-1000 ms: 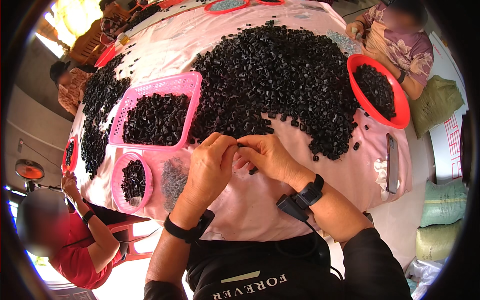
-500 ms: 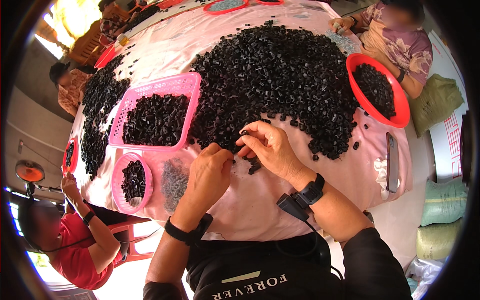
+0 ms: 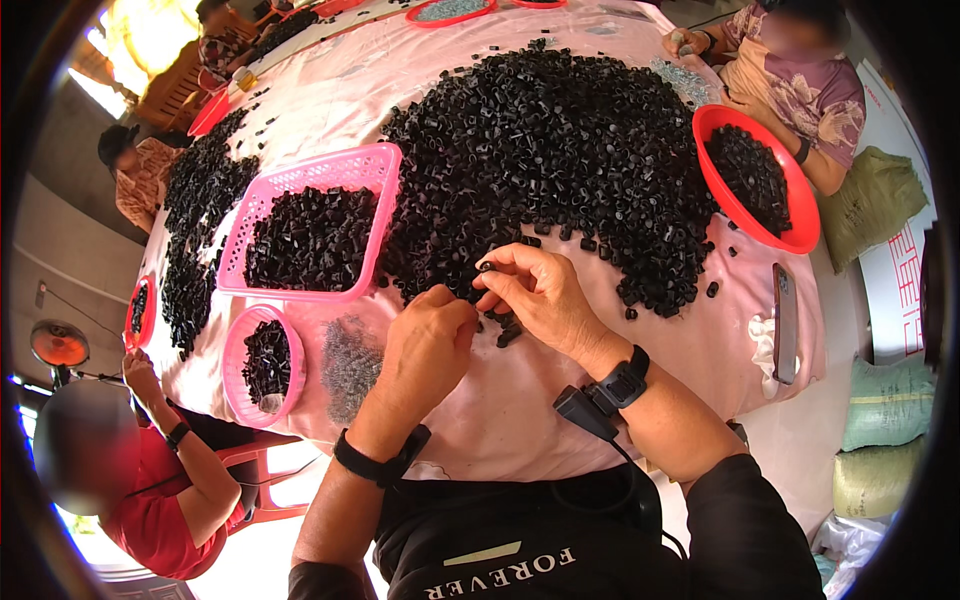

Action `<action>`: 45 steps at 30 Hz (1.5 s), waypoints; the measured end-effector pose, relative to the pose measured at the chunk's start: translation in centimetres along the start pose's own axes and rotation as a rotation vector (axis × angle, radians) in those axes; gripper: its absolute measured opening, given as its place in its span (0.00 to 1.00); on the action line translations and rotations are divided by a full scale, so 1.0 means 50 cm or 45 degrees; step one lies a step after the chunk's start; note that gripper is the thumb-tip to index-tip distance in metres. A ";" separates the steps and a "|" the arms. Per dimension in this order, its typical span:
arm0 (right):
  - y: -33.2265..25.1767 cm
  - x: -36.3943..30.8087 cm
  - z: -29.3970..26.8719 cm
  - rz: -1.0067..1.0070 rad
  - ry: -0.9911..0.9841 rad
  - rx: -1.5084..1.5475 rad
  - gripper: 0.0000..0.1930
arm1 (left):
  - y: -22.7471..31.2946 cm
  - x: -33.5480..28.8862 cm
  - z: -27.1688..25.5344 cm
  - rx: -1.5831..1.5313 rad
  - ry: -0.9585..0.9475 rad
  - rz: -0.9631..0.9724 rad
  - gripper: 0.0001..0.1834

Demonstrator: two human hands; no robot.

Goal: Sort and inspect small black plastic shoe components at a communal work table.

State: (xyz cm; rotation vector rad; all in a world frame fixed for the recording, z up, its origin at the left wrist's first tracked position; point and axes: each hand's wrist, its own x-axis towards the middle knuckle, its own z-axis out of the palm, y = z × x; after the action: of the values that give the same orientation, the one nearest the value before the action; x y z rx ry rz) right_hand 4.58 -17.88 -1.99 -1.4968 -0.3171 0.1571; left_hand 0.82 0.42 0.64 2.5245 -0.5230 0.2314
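In front of the large heap of small black plastic pieces (image 3: 560, 150), my two hands are close together. My right hand (image 3: 543, 300) pinches a small black plastic piece (image 3: 487, 267) between thumb and fingers. Beside it, my left hand (image 3: 425, 345) is closed with its fingertips bunched. Its own back hides whatever those fingers hold. A few loose black pieces (image 3: 508, 332) lie on the cloth just under my right fingers. Left of my left hand is a pile of small clear-grey pieces (image 3: 350, 370).
A pink rectangular basket (image 3: 387, 225) and a round pink basket (image 3: 236, 388), both holding black pieces, stand at the left. A red basin (image 3: 808, 220) is on the right, near a phone (image 3: 783, 325). Other people sit around the pink-covered table (image 3: 480, 440).
My left hand has shifted slightly right and up, closer to my right hand. My right hand keeps its pinch almost in place. The person in red at left has moved their head.
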 end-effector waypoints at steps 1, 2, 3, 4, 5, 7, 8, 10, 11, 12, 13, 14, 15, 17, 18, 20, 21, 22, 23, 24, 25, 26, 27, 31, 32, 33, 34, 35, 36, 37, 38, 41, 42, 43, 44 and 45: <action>-0.002 0.000 0.002 -0.008 0.010 0.020 0.08 | -0.001 -0.004 0.002 -0.031 -0.023 0.031 0.05; -0.003 0.000 0.004 -0.015 0.021 0.038 0.07 | -0.002 -0.007 0.004 -0.064 -0.046 0.061 0.06; -0.006 0.000 0.005 -0.014 0.022 0.039 0.07 | -0.002 -0.008 0.004 -0.064 -0.047 0.061 0.06; -0.010 0.000 0.007 -0.009 0.021 0.042 0.07 | -0.003 -0.009 0.002 -0.061 -0.050 0.036 0.06; -0.012 -0.001 0.007 -0.004 0.022 0.043 0.07 | -0.002 -0.009 0.002 -0.059 -0.054 0.011 0.06; -0.004 -0.001 0.003 -0.007 0.003 0.025 0.08 | 0.001 -0.007 0.005 -0.068 -0.025 0.002 0.06; -0.001 -0.001 0.000 -0.013 -0.018 0.007 0.09 | 0.004 -0.005 0.006 -0.075 0.005 -0.007 0.07; 0.001 0.000 -0.003 -0.024 -0.009 -0.010 0.09 | 0.012 -0.002 0.007 -0.054 -0.012 0.007 0.07; 0.002 0.000 -0.003 -0.031 -0.001 -0.025 0.09 | 0.016 -0.002 0.009 -0.034 -0.032 0.018 0.06; 0.001 0.000 -0.002 -0.032 -0.002 -0.024 0.09 | 0.017 -0.003 0.012 -0.033 -0.031 0.018 0.06; -0.002 0.001 0.000 -0.029 0.032 -0.016 0.09 | 0.017 -0.005 0.017 -0.018 -0.028 0.057 0.07; -0.004 0.001 0.001 -0.026 0.066 -0.007 0.09 | 0.017 -0.006 0.022 -0.004 -0.026 0.098 0.07; -0.003 0.001 0.000 -0.025 0.067 -0.008 0.09 | 0.018 -0.007 0.025 -0.005 -0.026 0.098 0.07; 0.001 0.002 -0.002 -0.027 0.078 0.026 0.09 | 0.019 -0.007 0.029 -0.030 -0.042 0.148 0.09; 0.003 0.002 -0.002 -0.028 0.078 0.026 0.09 | 0.019 -0.008 0.030 -0.030 -0.042 0.149 0.09; 0.006 0.002 -0.001 -0.027 0.051 0.023 0.09 | 0.020 -0.011 0.031 -0.035 -0.043 0.177 0.12; 0.004 0.003 0.000 -0.027 0.050 0.024 0.09 | 0.018 -0.010 0.027 -0.034 -0.043 0.177 0.12; 0.000 0.003 0.002 -0.030 0.050 0.013 0.09 | 0.012 -0.007 0.018 -0.096 0.021 0.153 0.12; -0.001 0.002 0.001 -0.030 0.056 -0.001 0.08 | 0.012 -0.001 0.011 -0.163 0.083 0.131 0.12; 0.001 0.001 0.002 -0.028 0.059 -0.002 0.08 | 0.016 0.005 0.001 -0.166 0.081 0.133 0.12; 0.003 -0.001 0.003 -0.017 0.044 0.038 0.08 | 0.023 0.011 -0.012 -0.231 0.149 0.035 0.11; 0.006 -0.001 0.003 -0.008 0.027 0.079 0.07 | 0.028 0.019 -0.024 -0.294 0.218 -0.065 0.10; 0.008 -0.001 0.003 -0.007 0.028 0.077 0.07 | 0.030 0.025 -0.031 -0.312 0.212 -0.133 0.08; 0.000 -0.004 0.008 0.073 -0.064 0.113 0.07 | 0.036 0.034 -0.039 -0.413 0.242 -0.210 0.07; -0.005 -0.005 0.008 0.102 -0.078 0.141 0.07 | 0.038 0.036 -0.037 -0.408 0.241 -0.206 0.07; -0.006 -0.005 0.008 0.102 -0.076 0.140 0.07 | 0.039 0.037 -0.035 -0.402 0.240 -0.203 0.07; -0.006 -0.006 0.007 0.117 -0.081 0.148 0.08 | 0.038 0.038 -0.033 -0.404 0.239 -0.201 0.07; -0.007 -0.006 0.007 0.132 -0.087 0.156 0.08 | 0.036 0.038 -0.030 -0.413 0.253 -0.193 0.07; -0.008 -0.007 0.007 0.132 -0.086 0.156 0.08 | 0.034 0.038 -0.028 -0.421 0.267 -0.186 0.07; -0.009 -0.009 0.007 0.138 -0.100 0.171 0.08 | 0.033 0.038 -0.027 -0.422 0.266 -0.186 0.07; -0.010 -0.010 0.008 0.145 -0.114 0.186 0.08 | 0.032 0.039 -0.026 -0.434 0.261 -0.191 0.07; -0.012 -0.008 0.006 0.160 -0.115 0.197 0.09 | 0.034 0.040 -0.024 -0.430 0.283 -0.166 0.05; -0.011 -0.008 0.006 0.160 -0.114 0.197 0.09 | 0.036 0.040 -0.023 -0.413 0.312 -0.135 0.04; -0.008 -0.008 0.006 0.175 -0.114 0.217 0.09 | 0.037 0.042 -0.020 -0.413 0.311 -0.134 0.04; -0.008 -0.007 0.007 0.190 -0.118 0.238 0.09 | 0.037 0.042 -0.017 -0.373 0.344 -0.068 0.04; -0.009 -0.007 0.006 0.190 -0.120 0.239 0.09 | 0.036 0.041 -0.016 -0.331 0.376 -0.002 0.04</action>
State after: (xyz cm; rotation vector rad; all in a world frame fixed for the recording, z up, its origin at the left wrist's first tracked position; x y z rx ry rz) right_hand 4.12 -17.72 -1.59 -1.3291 -0.2587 0.3677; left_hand 1.91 -1.20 2.71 2.1889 -0.4042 0.4932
